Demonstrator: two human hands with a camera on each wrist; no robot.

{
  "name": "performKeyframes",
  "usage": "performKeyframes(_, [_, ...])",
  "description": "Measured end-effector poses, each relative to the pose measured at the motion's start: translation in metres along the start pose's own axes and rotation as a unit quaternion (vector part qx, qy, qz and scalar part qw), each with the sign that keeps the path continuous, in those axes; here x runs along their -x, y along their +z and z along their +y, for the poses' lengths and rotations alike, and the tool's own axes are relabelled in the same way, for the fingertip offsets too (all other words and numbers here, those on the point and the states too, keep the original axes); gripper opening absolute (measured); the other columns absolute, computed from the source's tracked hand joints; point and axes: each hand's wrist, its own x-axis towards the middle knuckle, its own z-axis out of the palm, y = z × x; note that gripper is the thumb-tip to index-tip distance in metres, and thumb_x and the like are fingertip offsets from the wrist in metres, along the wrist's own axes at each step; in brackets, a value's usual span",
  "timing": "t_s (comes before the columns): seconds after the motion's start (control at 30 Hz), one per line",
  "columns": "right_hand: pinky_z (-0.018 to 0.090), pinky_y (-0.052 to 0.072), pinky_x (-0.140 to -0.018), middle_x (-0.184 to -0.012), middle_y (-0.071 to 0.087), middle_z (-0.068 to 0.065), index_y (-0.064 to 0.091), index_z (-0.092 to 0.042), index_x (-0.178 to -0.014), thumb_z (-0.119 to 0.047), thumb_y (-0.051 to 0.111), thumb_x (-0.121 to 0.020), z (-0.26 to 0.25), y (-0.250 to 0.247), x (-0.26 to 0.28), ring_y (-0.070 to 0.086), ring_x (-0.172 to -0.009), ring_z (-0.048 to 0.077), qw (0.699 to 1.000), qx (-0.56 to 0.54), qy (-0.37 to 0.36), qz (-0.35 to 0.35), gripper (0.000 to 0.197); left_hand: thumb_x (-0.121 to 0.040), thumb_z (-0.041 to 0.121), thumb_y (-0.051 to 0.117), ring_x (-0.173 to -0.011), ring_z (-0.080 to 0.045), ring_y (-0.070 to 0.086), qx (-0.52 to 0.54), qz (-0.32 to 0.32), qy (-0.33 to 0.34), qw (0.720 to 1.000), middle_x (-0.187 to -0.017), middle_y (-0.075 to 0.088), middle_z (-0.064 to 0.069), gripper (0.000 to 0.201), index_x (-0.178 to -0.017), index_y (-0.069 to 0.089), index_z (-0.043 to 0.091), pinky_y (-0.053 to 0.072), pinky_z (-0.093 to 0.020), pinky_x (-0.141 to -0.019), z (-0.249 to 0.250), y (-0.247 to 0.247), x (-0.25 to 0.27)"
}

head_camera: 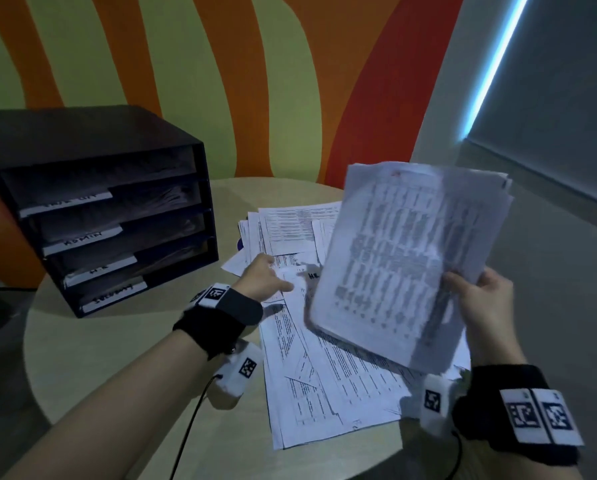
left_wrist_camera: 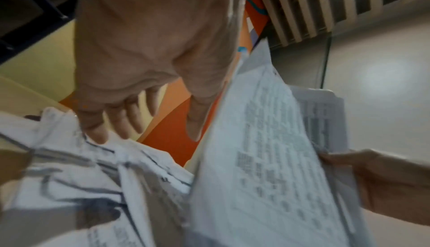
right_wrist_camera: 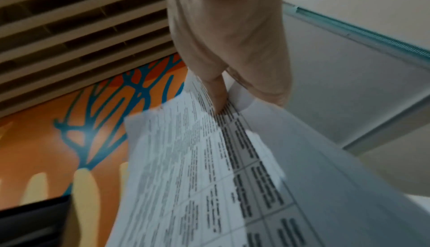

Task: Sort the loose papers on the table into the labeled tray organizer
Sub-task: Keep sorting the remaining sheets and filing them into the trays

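A black tray organizer with several white-labelled shelves stands at the table's left rear. Loose printed papers lie spread over the middle of the round table. My right hand pinches a small stack of printed sheets by its lower right edge and holds it tilted above the pile; the thumb presses on the top sheet. My left hand hovers over the pile with fingers straight, their tips touching a loose paper. The held stack rises beside it.
A wall painted in orange and green stripes stands right behind the table. A grey wall with a light strip is at the right. Cables run from both wrist cameras over the table's near edge.
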Motion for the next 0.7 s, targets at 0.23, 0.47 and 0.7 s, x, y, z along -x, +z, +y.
performKeyframes(0.23, [0.047,0.05,-0.083,-0.097,0.068,0.017,0.065,-0.002,-0.102,0.002,0.064,-0.087,0.028,-0.053,-0.015,0.065,-0.085,0.033,0.989,0.043,0.14,0.011,0.016,-0.084,-0.008,0.067,-0.079,-0.018,0.052,0.092,-0.008,-0.075,0.993,-0.112,0.049,-0.013,0.052,-0.12,0.037,0.013,0.045,-0.015,-0.039,-0.015,0.017,-0.017])
performKeyframes(0.47, [0.038,0.05,-0.073,-0.088,0.066,0.015,0.063,0.001,-0.107,0.012,0.058,-0.085,0.039,-0.046,-0.017,0.061,-0.075,0.03,0.98,0.055,0.186,-0.038,0.025,-0.078,0.0,0.072,-0.072,-0.027,0.057,0.138,0.022,-0.064,0.988,-0.099,0.051,-0.014,0.029,-0.092,0.048,0.009,0.046,-0.034,-0.058,-0.022,0.036,-0.036])
performKeyframes(0.7, [0.039,0.051,-0.073,-0.087,0.066,0.016,0.063,0.0,-0.105,0.012,0.059,-0.085,0.038,-0.041,-0.017,0.063,-0.075,0.031,0.98,0.041,0.186,-0.052,0.023,-0.08,-0.005,0.058,-0.061,-0.017,0.027,-0.143,0.02,-0.021,0.989,-0.066,0.026,-0.004,0.04,-0.066,0.026,0.014,0.023,-0.028,-0.058,-0.034,0.011,-0.037])
